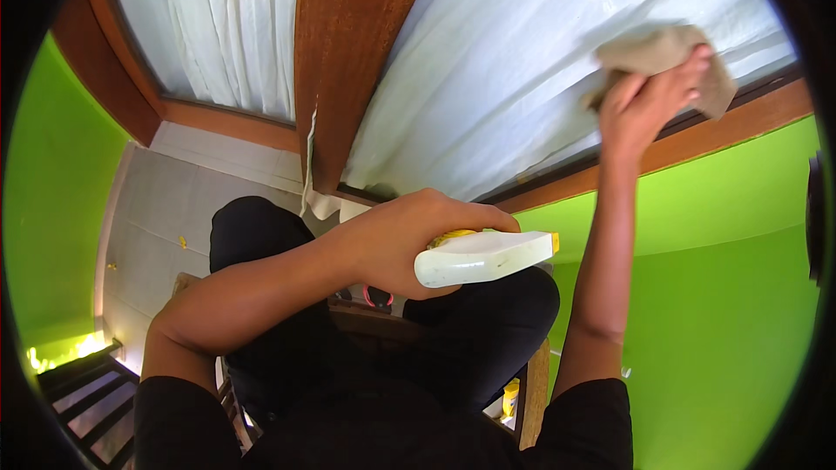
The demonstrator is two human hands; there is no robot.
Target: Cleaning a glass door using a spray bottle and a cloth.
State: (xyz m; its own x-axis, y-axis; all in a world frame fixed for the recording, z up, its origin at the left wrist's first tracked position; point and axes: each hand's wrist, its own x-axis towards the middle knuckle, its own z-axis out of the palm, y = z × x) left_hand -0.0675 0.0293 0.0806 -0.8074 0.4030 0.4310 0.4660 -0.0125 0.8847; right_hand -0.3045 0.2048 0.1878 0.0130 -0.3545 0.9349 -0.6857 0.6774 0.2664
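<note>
My left hand is closed around a white spray bottle with yellow parts, held above my lap; only its trigger head shows well and the rest is hidden below. Up at the right, my right hand holds a folded beige cloth against the window pane, close to the lower edge of the wooden frame. The hand and cloth are slightly blurred. Behind the glass hangs a white curtain.
A thick wooden post divides the large pane from a narrower curtained pane. Green walls stand on both sides. A dark slatted piece is at lower left, above a tiled floor. Beneath me is a wooden seat.
</note>
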